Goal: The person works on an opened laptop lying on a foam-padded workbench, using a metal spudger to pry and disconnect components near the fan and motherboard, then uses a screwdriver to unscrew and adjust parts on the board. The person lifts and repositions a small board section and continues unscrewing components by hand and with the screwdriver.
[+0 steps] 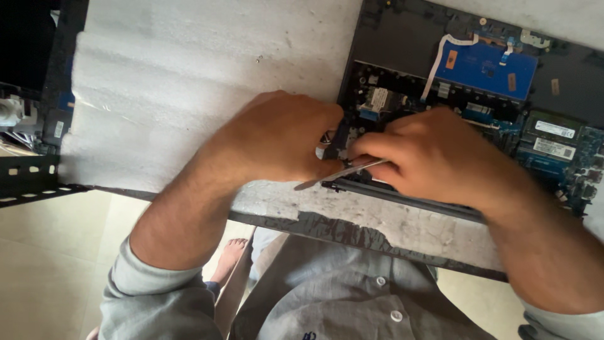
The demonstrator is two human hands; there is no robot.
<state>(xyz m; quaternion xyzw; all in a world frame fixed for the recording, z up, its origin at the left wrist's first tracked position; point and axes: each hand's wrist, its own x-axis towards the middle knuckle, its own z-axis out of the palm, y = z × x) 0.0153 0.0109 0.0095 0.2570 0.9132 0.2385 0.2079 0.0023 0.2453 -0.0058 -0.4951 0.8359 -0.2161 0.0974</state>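
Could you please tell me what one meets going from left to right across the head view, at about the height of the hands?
Black frame part → white foam sheet → left hand → metal tweezers → right hand → green memory modules on the opened laptop.

A worn, stained grey surface (402, 220) is covered at left by white foam sheet (189, 75). Beige tiled floor (56, 264) is seen below.

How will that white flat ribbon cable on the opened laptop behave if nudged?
The ribbon cable is thin and already curves, so probably floppy and very light. It ends at the blue board, so a tug likely strains its connector. The right hand works just below it.
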